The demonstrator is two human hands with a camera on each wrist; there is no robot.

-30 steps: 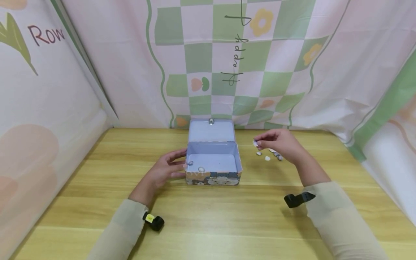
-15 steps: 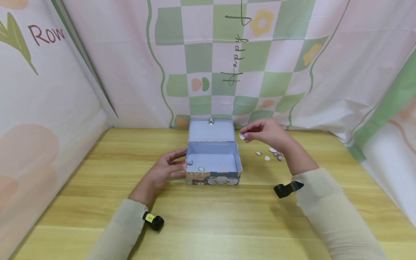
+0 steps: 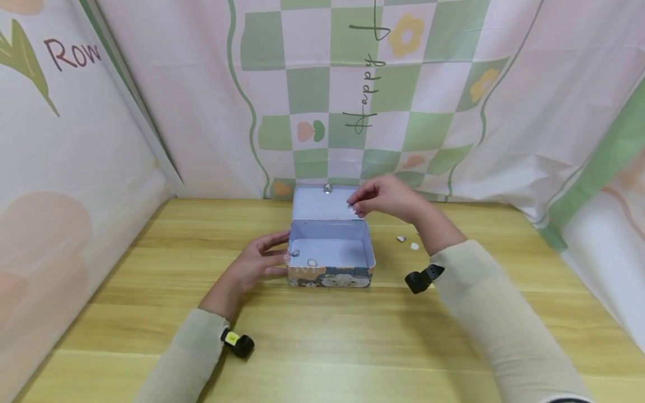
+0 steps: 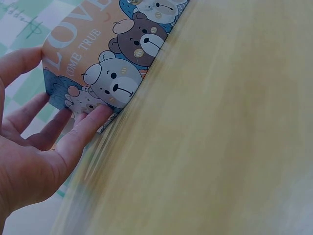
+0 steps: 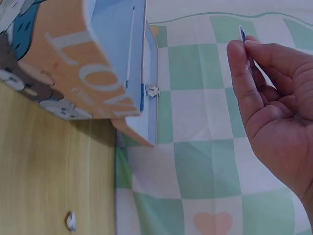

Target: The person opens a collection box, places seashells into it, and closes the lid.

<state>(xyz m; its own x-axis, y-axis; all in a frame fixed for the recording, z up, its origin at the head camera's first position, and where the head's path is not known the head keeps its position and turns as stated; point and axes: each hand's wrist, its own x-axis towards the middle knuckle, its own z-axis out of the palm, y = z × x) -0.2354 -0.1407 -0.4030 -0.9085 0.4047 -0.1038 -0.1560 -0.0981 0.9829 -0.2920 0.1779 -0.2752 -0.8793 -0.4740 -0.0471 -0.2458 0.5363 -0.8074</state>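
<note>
A tin box point(image 3: 330, 277) printed with cartoon bears stands on the table, its hinged lid point(image 3: 322, 204) raised at the back. Two small seashells point(image 3: 312, 262) show inside, near its front left. My left hand point(image 3: 257, 260) steadies the box's left side; in the left wrist view the spread fingers point(image 4: 54, 129) touch the printed panel. Between thumb and fingertips my right hand point(image 3: 388, 196) pinches a small pale seashell point(image 3: 351, 209), seen edge-on in the right wrist view. That hand overlaps the lid's right edge in the head view, above the box's back right corner.
To the right of the box, small pale seashells point(image 3: 401, 238) lie on the wooden table point(image 3: 322, 341); the right forearm hides part of that area. A checkered curtain point(image 3: 347, 89) hangs close behind the lid, with more cloth on both sides.
My right hand has carried the pinched seashell left and slightly up, from over the loose shells to in front of the lid. The left hand and the tin box have stayed still.
</note>
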